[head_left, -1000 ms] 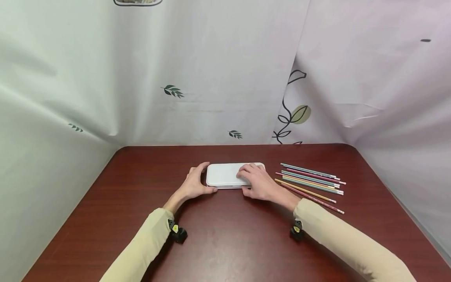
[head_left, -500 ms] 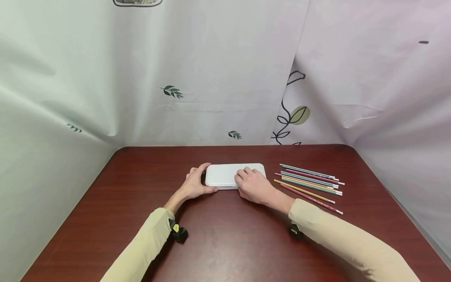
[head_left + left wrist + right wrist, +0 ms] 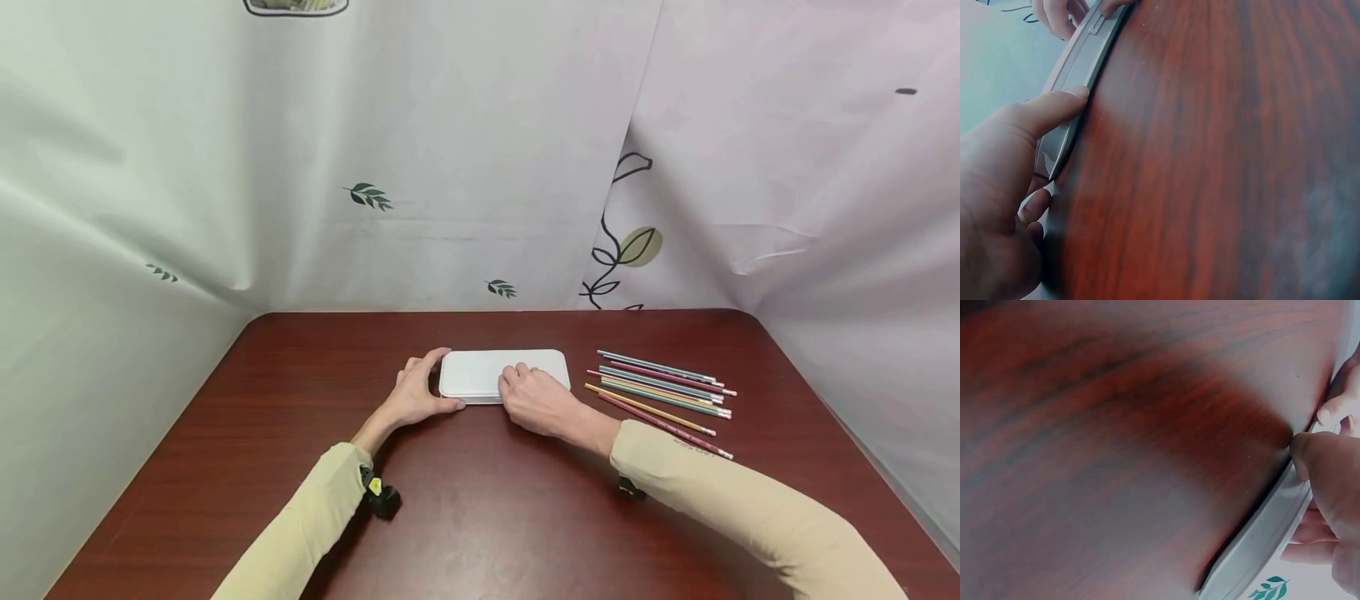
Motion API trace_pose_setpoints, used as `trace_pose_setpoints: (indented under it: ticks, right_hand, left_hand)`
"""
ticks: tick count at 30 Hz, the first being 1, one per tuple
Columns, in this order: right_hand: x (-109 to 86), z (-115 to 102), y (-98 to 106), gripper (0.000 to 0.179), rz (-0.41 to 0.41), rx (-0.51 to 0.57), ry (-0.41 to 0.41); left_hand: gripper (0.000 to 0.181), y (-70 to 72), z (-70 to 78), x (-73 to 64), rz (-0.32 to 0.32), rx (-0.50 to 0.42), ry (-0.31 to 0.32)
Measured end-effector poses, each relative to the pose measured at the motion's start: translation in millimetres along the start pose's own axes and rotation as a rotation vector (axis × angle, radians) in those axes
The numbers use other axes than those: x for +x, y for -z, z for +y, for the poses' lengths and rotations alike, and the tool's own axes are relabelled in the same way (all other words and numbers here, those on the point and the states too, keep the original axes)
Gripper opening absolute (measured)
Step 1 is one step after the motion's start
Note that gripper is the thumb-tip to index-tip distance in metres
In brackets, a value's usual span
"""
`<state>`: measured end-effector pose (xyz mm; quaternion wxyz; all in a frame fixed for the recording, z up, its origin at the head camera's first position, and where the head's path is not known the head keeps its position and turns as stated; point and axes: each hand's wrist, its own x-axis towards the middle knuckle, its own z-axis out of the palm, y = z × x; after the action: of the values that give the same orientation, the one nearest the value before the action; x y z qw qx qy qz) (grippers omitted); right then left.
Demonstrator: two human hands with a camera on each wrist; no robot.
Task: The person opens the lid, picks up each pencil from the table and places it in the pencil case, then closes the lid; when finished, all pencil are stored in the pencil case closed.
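A flat white pencil case with rounded corners lies on the table, its lid down. My left hand grips its left end, thumb along the front side and fingers round the back, as the left wrist view also shows with the thumb on the front wall. Over the front edge, right of the middle, my right hand bends its fingers onto the lid. In the right wrist view the right thumb presses low on the case's front side. A small clasp shows there in the left wrist view.
Several pencils in blue, yellow and red lie loosely side by side to the right of the case, close to the right forearm. The dark red wooden table ends at the back against a white curtain with leaf prints.
My right hand has shifted slightly left and toward the front edge of the case, and its fingers have curled in more. The left hand keeps its hold; the pencils stay where they were.
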<state>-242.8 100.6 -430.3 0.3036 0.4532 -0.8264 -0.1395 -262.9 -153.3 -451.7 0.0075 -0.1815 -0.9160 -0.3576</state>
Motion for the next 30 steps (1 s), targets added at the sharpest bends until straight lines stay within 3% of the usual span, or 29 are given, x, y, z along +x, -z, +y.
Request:
trace_pose_setpoints:
  ticks: [8, 21, 30]
  right_hand:
    - [2.0, 4, 3, 0.014, -0.002, -0.016, 0.026]
    - [-7.6, 37, 3, 0.014, 0.145, 0.276, 0.020]
    - [-21.1, 55, 8, 0.014, 0.150, 0.319, -0.033]
  left_hand:
    - [0.093, 0.5, 0.5, 0.5, 0.017, -0.008, -0.006]
    - [0.098, -1.1, -1.1, -0.2, 0.024, -0.015, 0.009]
    - [0.098, -1.0, -2.6, -1.2, 0.027, -0.005, -0.007]
